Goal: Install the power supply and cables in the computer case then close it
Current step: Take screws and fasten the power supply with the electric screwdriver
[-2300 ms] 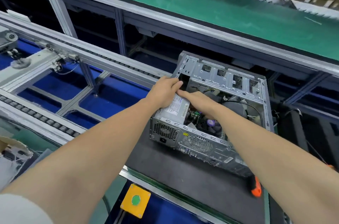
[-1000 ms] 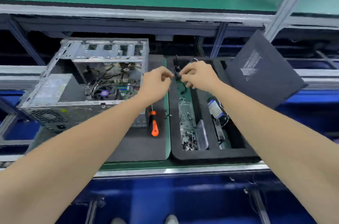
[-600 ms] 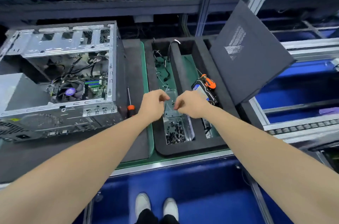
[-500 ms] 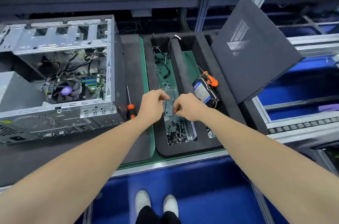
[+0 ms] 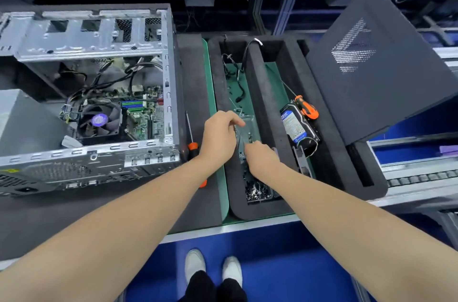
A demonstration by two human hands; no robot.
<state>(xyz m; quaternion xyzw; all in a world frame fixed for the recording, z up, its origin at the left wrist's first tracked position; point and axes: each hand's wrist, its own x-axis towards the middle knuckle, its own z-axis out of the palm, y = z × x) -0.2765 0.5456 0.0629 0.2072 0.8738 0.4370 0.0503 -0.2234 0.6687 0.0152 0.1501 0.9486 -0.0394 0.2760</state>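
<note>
Bench stock: one computer case (image 5: 86, 168) at the left end, holding one power supply (image 5: 22, 123) and one cooling fan (image 5: 99, 119). One foam tray (image 5: 267, 103) at the middle; one side panel (image 5: 371, 73) at the right end. Two screwdrivers, near screwdriver (image 5: 193, 147) and far screwdriver (image 5: 307, 108); one hard drive (image 5: 296, 128); screws (image 5: 257, 192) too small to count.

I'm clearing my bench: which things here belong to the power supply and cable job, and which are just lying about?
Likely for the job: computer case, power supply, cables, screws, side panel, screwdriver beside the case.

Likely just lying about: hard drive, second screwdriver resting on it, foam tray.
</note>
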